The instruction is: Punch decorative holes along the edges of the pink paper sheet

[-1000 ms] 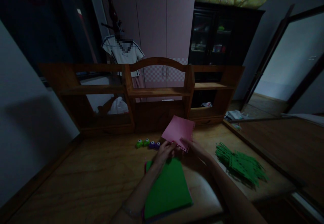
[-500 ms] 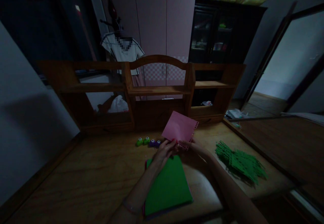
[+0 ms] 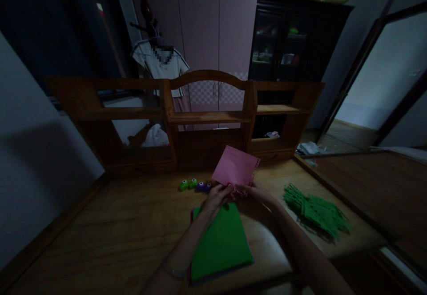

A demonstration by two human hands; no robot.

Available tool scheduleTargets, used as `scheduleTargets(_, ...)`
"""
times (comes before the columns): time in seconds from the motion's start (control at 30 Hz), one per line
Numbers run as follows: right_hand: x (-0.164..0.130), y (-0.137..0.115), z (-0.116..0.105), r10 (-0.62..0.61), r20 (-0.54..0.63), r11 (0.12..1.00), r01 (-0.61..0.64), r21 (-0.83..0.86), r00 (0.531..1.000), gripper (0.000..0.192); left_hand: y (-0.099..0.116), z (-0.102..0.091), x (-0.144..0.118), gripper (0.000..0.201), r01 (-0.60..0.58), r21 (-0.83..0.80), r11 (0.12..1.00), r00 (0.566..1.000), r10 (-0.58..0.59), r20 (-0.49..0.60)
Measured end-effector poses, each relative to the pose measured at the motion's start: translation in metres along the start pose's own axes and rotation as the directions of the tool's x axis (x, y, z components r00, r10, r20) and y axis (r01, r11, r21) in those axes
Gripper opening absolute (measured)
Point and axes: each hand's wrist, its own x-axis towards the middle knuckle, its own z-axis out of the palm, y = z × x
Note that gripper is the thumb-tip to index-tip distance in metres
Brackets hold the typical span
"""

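Fingers of the left hand (image 3: 216, 196) and right hand (image 3: 256, 193) pinched the lower edge of a pink sheet (image 3: 235, 169), holding it tilted above the wooden desk (image 3: 110, 224). A green paper stack (image 3: 220, 244) lay just below, small punches (image 3: 195, 185) to the left.

Bare desk (image 3: 110, 224) lies open at left; paper punches (image 3: 195, 185), green sheet stack (image 3: 222, 244), green cut strips (image 3: 315, 213) and shelf unit (image 3: 207, 121) crowd the rest.
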Motion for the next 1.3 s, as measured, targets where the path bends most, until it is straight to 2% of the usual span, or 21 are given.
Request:
scheduleTargets(0.2, -0.003, -0.005, 0.003, -0.006, 0.001, 1.000, 0.006, 0.003, 1.000, 0.037, -0.001, 0.000, 0.001, 0.042, 0.014, 0.037, 0.999, 1.000, -0.013, -0.024)
scheduleTargets(0.57, -0.008, -0.013, 0.008, 0.020, -0.005, 1.000, -0.020, 0.023, 1.000, 0.044, -0.003, -0.001, 0.003, 0.042, 0.005, 0.035, 0.999, 0.999, -0.003, -0.042)
scheduleTargets(0.9, -0.006, -0.014, 0.006, -0.005, -0.038, 0.999, 0.003, -0.041, 0.999, 0.044, 0.003, 0.003, 0.000, 0.041, 0.039, 0.027, 0.999, 0.998, -0.037, -0.049)
scheduleTargets(1.13, -0.005, -0.007, 0.004, -0.006, -0.021, 1.000, 0.006, -0.017, 1.000, 0.048, 0.003, 0.003, 0.000, 0.041, 0.021, -0.018, 1.000, 0.998, -0.022, -0.058)
scheduleTargets(1.3, -0.007, -0.008, 0.009, 0.003, -0.022, 1.000, -0.003, 0.006, 1.000, 0.043, 0.003, 0.004, -0.001, 0.039, -0.004, -0.004, 1.000, 0.998, 0.004, -0.062)
